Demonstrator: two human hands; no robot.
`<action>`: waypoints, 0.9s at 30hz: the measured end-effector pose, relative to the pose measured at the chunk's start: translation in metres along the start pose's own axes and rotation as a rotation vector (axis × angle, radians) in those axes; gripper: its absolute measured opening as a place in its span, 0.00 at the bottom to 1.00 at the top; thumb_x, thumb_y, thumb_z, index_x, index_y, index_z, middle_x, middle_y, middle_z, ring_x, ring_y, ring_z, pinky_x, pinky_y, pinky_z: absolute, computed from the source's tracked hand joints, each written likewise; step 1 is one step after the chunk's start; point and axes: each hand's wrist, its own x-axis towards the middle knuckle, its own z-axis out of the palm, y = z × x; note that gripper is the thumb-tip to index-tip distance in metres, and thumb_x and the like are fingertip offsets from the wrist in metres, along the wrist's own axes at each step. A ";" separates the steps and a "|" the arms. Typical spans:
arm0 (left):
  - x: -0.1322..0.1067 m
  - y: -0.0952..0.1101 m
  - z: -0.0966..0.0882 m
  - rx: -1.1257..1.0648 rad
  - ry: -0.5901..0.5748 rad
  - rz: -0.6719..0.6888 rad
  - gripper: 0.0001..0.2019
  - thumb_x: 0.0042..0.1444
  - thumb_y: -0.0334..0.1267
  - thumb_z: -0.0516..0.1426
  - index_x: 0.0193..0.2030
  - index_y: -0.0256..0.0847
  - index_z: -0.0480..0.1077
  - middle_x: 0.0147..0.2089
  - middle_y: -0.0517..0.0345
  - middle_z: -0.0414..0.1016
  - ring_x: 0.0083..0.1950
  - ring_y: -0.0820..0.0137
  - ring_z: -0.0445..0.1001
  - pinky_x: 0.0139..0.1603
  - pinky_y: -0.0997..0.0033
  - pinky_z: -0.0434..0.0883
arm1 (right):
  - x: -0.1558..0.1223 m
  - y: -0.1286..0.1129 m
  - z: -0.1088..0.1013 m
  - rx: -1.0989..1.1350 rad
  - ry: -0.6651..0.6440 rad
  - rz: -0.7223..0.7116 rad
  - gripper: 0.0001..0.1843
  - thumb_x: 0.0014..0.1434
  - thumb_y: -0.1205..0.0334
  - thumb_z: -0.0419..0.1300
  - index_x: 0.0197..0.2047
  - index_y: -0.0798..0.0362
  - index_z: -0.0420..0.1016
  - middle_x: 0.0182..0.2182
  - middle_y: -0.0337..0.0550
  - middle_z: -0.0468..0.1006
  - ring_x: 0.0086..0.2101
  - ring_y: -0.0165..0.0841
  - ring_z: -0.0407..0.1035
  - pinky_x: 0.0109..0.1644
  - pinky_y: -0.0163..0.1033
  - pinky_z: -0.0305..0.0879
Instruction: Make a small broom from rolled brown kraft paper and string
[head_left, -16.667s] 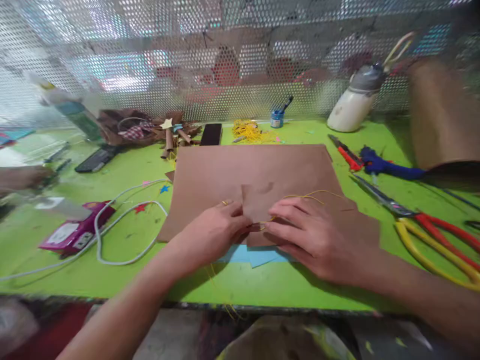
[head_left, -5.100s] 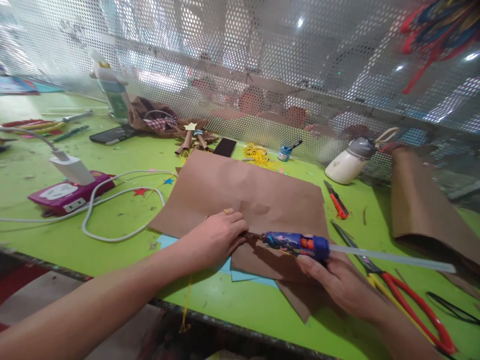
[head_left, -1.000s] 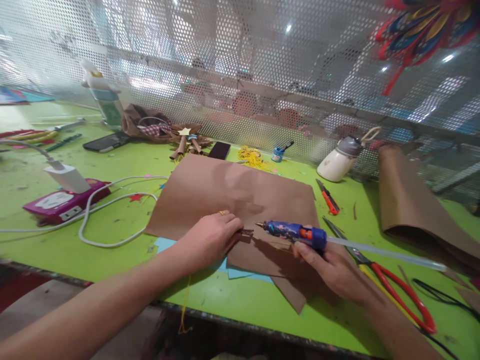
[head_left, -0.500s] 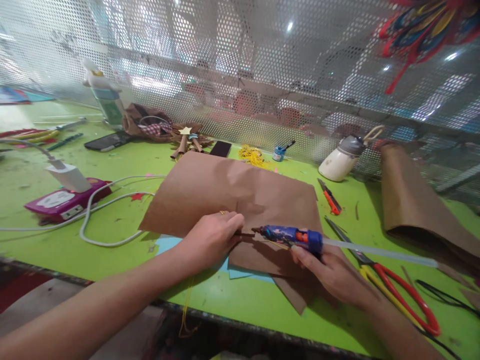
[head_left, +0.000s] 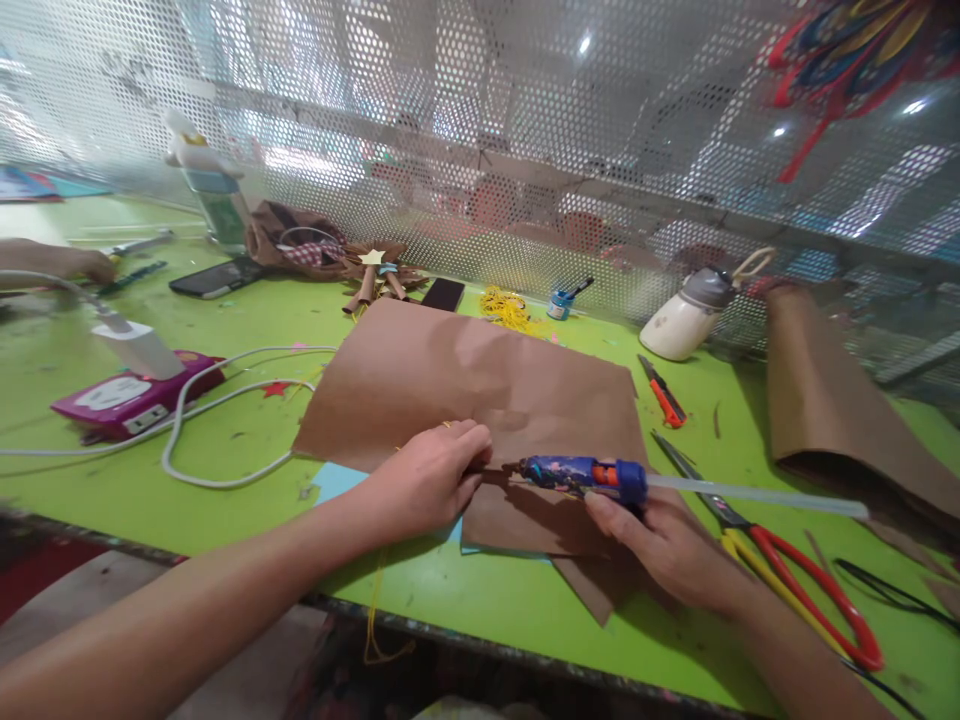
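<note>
My right hand (head_left: 664, 545) is wrapped around a blue hot glue gun (head_left: 577, 475), its nozzle pointing left. A long translucent glue stick (head_left: 757, 495) juts from the gun's back end. My left hand (head_left: 427, 475) is closed in a pinch at a thin dark brown strip (head_left: 495, 467), and the nozzle tip is close to that strip. Both hands are over a large sheet of brown kraft paper (head_left: 420, 370), curved up at its left. Light blue paper (head_left: 337, 485) shows from under it. Yellow thread (head_left: 377, 610) hangs over the table's front edge below my left wrist.
Scissors (head_left: 787, 575) and an orange cutter knife (head_left: 664, 392) lie to the right, near a rolled kraft paper (head_left: 817, 390). A purple power strip (head_left: 135, 400) with a white cable is left. Another person's hand (head_left: 60, 262) reaches in at far left. A perforated metal screen (head_left: 450, 120) stands behind.
Another person's hand has come into view at the far left, over the pens there. My own hands and the glue gun have hardly moved; the view has shifted slightly.
</note>
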 end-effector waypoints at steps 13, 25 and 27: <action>0.001 -0.001 -0.001 0.043 -0.008 0.025 0.04 0.55 0.27 0.49 0.35 0.39 0.60 0.35 0.57 0.66 0.34 0.70 0.65 0.34 0.71 0.60 | 0.002 -0.002 -0.001 0.043 0.041 0.018 0.20 0.63 0.48 0.48 0.44 0.51 0.75 0.34 0.42 0.77 0.35 0.36 0.69 0.41 0.38 0.66; 0.000 -0.004 0.002 -0.010 -0.020 -0.017 0.04 0.56 0.28 0.49 0.36 0.40 0.61 0.34 0.56 0.66 0.35 0.69 0.65 0.35 0.72 0.61 | 0.003 -0.002 -0.006 0.081 0.024 0.026 0.19 0.63 0.48 0.49 0.48 0.48 0.74 0.39 0.41 0.78 0.41 0.38 0.70 0.48 0.41 0.65; 0.000 -0.003 0.001 -0.009 -0.023 -0.015 0.04 0.56 0.28 0.49 0.35 0.40 0.61 0.34 0.56 0.66 0.35 0.69 0.65 0.35 0.72 0.61 | 0.002 -0.002 -0.007 0.077 0.020 0.031 0.19 0.63 0.49 0.49 0.47 0.49 0.74 0.37 0.41 0.78 0.38 0.38 0.70 0.44 0.40 0.66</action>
